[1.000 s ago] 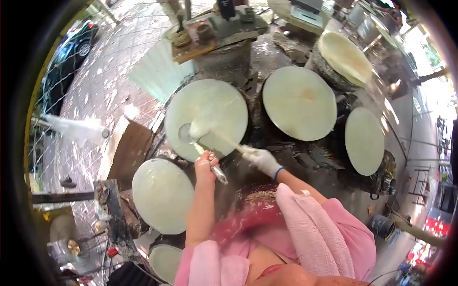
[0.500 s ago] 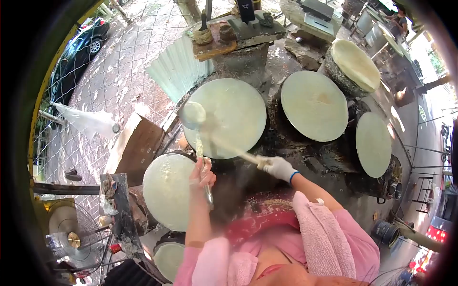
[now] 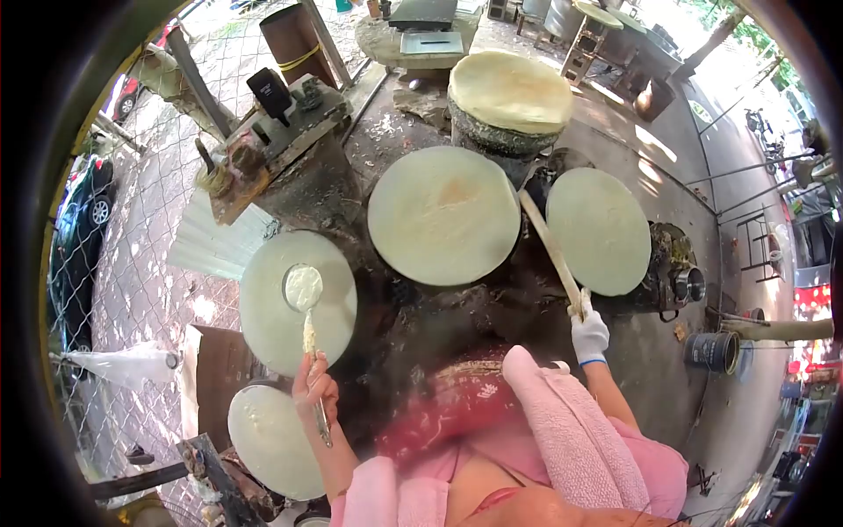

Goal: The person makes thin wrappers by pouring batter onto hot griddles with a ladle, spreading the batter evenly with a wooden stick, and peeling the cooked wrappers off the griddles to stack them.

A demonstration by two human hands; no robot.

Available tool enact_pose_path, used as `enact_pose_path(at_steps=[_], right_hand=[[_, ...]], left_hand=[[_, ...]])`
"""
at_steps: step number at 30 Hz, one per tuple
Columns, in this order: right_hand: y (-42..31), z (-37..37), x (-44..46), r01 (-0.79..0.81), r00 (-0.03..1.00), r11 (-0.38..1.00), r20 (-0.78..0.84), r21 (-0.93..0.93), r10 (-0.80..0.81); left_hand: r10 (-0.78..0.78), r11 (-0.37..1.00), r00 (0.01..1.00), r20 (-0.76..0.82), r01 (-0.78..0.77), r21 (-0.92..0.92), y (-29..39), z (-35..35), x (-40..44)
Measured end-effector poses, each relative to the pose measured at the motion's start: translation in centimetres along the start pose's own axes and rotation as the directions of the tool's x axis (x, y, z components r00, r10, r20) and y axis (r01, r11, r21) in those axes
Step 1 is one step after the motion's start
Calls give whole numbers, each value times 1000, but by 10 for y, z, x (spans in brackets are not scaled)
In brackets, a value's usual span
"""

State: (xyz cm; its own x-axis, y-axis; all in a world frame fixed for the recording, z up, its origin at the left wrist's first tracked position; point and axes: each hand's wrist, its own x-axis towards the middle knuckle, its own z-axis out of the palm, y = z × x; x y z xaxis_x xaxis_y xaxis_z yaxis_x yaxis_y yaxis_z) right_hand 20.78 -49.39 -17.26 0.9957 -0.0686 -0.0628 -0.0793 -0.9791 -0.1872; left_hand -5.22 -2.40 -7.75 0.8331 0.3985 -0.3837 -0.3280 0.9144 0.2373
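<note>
My left hand point(image 3: 316, 388), bare, is closed round the handle of a metal ladle point(image 3: 304, 288). The ladle's bowl, coated in pale batter, is over the left round griddle point(image 3: 263, 325), which is covered in a pale layer. In a white glove, my right hand point(image 3: 589, 335) grips a long flat wooden stick point(image 3: 551, 250). The stick's far end lies between the middle round griddle point(image 3: 443, 215) and the right round griddle point(image 3: 599, 232), both covered with pale sheets. A lower-left griddle point(image 3: 275, 442) also carries a pale layer.
Behind the middle griddle stands a round stack of pale sheets point(image 3: 509, 92). A cluttered stand point(image 3: 299, 158) is at the upper left, near a wire fence. A cardboard box point(image 3: 209, 378) is at the left, and a dark bucket point(image 3: 711, 352) at the right.
The view has turned toward the right. My right hand has moved the stick from the left griddle to the gap beside the right one. The ladle remains over the left griddle.
</note>
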Motion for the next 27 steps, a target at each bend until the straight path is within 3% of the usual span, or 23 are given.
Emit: enact_pose_path(at_steps=[3, 5, 9, 12, 15, 18, 19, 21, 22, 23, 27], right_hand=[[8, 8, 41, 92, 995, 995, 30, 37, -93], [8, 28, 79, 206, 978, 973, -13, 100, -206], [-47, 30, 176, 300, 945, 930, 71, 211, -320], [-104, 29, 246, 335, 878, 864, 209, 375, -431], [-153, 71, 308, 228, 784, 654, 261, 721, -562], [-228, 21, 309, 356, 763, 822, 370, 445, -531], [-232, 45, 317, 441, 760, 718, 201, 539, -618], [-252, 56, 324, 427, 801, 798, 232, 425, -552], [-250, 81, 327, 559, 763, 630, -38, 540, -645], [-260, 48, 310, 503, 794, 715, 67, 486, -605], [-271, -16, 245, 560, 752, 623, -21, 546, -658]], left_hand=[[-64, 980, 987, 150, 91, -178, -31, 27, 18], [-21, 981, 989, 149, 49, -186, -49, 48, 22], [88, 976, 986, 144, -57, -209, -81, 69, 17], [252, 960, 967, 25, -247, -130, -101, 72, -4], [331, 930, 943, -27, -331, -157, -122, 80, -28], [402, 895, 912, -82, -410, -177, -144, 81, -55], [432, 874, 895, -108, -445, -196, -150, 80, -65], [485, 830, 862, -149, -507, -233, -158, 77, -84], [510, 815, 848, -146, -530, -233, -161, 75, -93], [533, 799, 834, -145, -552, -238, -166, 72, -103], [611, 720, 773, -169, -632, -287, -185, 52, -152]])
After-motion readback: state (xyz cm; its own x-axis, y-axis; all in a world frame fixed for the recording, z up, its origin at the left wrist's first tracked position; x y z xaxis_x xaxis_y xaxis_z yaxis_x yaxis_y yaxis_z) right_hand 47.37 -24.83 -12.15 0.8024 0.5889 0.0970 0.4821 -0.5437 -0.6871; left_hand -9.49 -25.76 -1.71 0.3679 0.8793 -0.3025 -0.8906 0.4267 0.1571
